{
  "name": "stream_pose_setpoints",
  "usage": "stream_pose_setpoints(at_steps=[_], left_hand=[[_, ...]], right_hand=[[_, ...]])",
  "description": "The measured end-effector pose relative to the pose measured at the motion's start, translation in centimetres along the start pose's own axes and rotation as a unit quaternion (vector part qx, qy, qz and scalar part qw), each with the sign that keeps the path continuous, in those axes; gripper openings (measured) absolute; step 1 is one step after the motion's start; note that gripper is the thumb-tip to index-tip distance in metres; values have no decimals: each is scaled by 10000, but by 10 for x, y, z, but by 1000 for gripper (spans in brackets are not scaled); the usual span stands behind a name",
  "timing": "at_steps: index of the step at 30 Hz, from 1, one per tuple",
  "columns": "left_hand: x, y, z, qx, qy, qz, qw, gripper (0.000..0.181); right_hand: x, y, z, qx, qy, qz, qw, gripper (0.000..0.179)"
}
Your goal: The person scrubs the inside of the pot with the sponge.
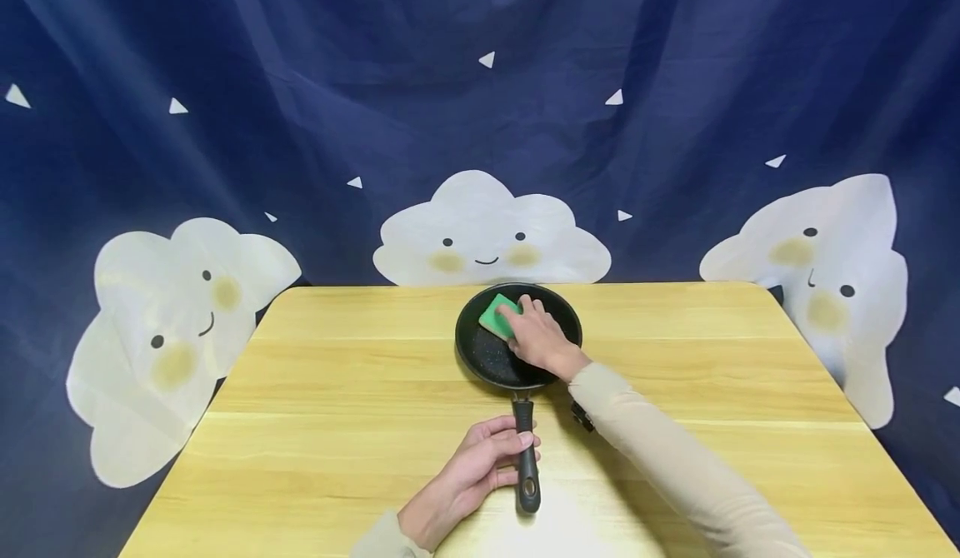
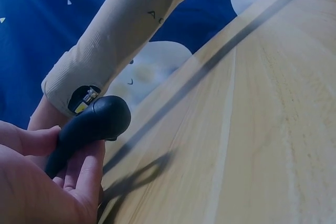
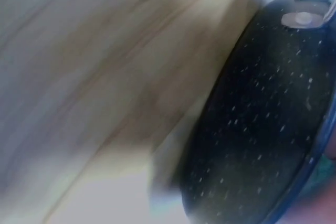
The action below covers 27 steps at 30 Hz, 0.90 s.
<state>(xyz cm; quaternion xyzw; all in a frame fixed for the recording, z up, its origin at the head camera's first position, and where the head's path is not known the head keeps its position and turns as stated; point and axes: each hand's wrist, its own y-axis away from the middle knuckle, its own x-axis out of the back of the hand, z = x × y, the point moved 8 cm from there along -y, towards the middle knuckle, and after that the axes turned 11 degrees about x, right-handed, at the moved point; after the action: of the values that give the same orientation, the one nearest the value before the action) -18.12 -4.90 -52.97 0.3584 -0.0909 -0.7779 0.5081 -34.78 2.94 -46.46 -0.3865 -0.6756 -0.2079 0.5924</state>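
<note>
A black frying pan [image 1: 491, 358] is at the far middle of the table, its handle [image 1: 528, 491] pointing toward me. My left hand [image 1: 483, 466] grips that handle, thumb on top and fingers beneath; the left wrist view shows the rounded handle end [image 2: 113, 116] jutting past the fingers. Inside the pan, my right hand [image 1: 542, 337] holds a green sponge [image 1: 497, 312] against the cooking surface, fingers over its right part. From the right wrist, the pan's speckled outer side [image 3: 257, 114] fills much of the view, with only a sliver of sponge [image 3: 320, 174] showing behind the rim.
The pan stands on a light wooden table [image 1: 337, 458], near its back edge. Behind hangs a dark blue curtain [image 1: 420, 83] with white clouds [image 1: 487, 216] and small triangles. A small dark device [image 1: 582, 416] shows under the right sleeve [image 1: 675, 466].
</note>
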Motion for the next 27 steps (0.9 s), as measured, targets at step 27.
stream_pose_setpoints(at_steps=[27], left_hand=[[1, 0, -1, -12, -10, 118, 9999, 34]], right_hand=[[16, 28, 21, -148, 305, -405, 9986, 56]])
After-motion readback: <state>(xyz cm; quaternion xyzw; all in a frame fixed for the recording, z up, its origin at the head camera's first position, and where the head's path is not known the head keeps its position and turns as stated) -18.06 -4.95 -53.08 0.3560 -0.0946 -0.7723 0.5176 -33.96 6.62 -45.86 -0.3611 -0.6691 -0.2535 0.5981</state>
